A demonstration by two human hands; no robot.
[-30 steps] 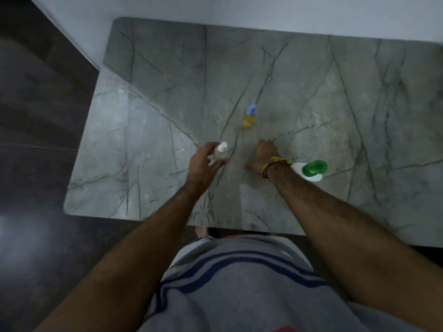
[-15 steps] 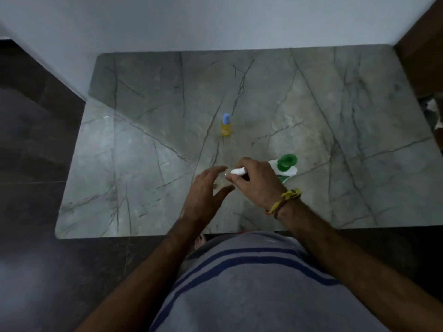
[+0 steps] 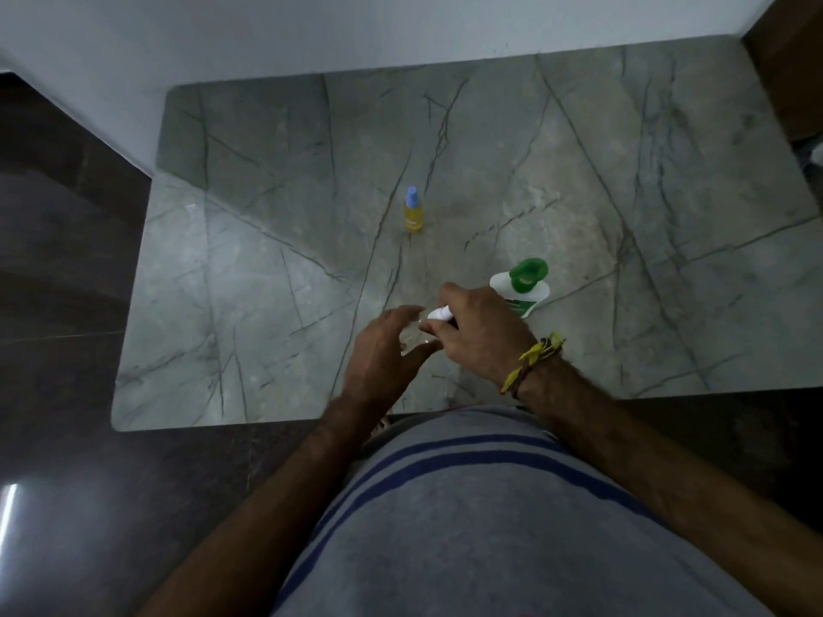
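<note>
Since a second ago, the small clear bottle [image 3: 440,313] has passed from the left hand [image 3: 383,349] to the right hand [image 3: 481,336], which now pinches its white cap at frame centre. The left hand is spread loosely beside it; whether they touch is unclear, and so are the bottle's contents. A yellow bottle [image 3: 413,213] of yellow liquid stands upright above them. A green-capped white bottle [image 3: 521,287] sits partly hidden behind the right hand on the marble table [image 3: 267,260].
</note>
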